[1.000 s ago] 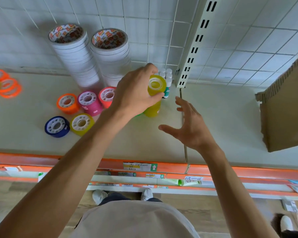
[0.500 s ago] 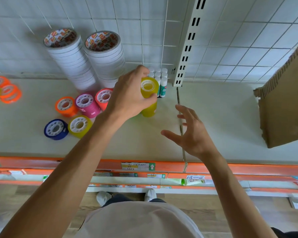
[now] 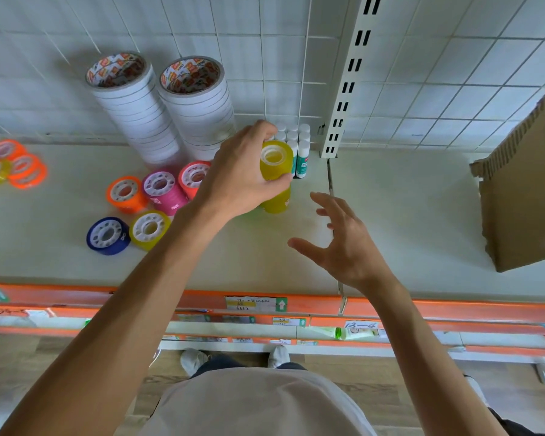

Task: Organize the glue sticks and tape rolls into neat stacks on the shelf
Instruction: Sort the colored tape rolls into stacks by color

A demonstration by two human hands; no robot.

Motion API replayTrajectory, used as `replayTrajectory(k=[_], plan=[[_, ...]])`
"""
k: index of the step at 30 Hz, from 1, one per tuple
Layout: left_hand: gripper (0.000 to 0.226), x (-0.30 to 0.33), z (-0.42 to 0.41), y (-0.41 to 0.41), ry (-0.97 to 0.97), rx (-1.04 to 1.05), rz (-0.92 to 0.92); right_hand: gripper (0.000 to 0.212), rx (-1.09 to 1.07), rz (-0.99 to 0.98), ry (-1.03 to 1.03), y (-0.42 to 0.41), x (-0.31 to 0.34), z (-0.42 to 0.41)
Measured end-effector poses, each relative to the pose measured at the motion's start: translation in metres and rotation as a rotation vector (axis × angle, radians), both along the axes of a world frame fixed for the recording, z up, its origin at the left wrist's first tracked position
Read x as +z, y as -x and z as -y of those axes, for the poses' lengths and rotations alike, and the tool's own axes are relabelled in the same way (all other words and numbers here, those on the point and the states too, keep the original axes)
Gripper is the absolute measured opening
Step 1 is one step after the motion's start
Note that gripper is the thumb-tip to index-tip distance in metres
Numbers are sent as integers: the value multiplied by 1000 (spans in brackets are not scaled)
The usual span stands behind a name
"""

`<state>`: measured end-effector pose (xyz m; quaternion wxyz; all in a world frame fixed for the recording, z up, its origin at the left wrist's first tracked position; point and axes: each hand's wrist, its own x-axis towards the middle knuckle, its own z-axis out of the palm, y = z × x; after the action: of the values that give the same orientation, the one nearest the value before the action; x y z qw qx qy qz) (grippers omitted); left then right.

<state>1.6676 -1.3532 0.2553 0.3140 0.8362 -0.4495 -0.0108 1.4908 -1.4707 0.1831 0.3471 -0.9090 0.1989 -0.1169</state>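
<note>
Under the left hand [image 3: 243, 174], whose fingers wrap the top of the yellow tape stack [image 3: 276, 177], rolls should be squared gently while the spread, empty right hand [image 3: 343, 243] guards beside it.

Premises: retail shop, stationery aisle. Evidence: white display shelf [image 3: 390, 215] with orange price rail [image 3: 453, 309] along its front edge bearing price labels [image 3: 255, 304]; slotted upright [image 3: 348, 77] against wire-grid backing

"13—4" is handwritten on a white label [image 3: 361, 325] on the lower shelf edge (other tags and tape cores are too blurred to be read).
</note>
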Motion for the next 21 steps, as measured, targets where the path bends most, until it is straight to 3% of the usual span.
replayTrajectory(k=[10,21], plan=[[53,3,-91,12,-29,-45,199,78,110,2,184,-8,52,-44],[56,-12,-210,-11,-104,158,102,67,377,17,232,-93,57,-129]])
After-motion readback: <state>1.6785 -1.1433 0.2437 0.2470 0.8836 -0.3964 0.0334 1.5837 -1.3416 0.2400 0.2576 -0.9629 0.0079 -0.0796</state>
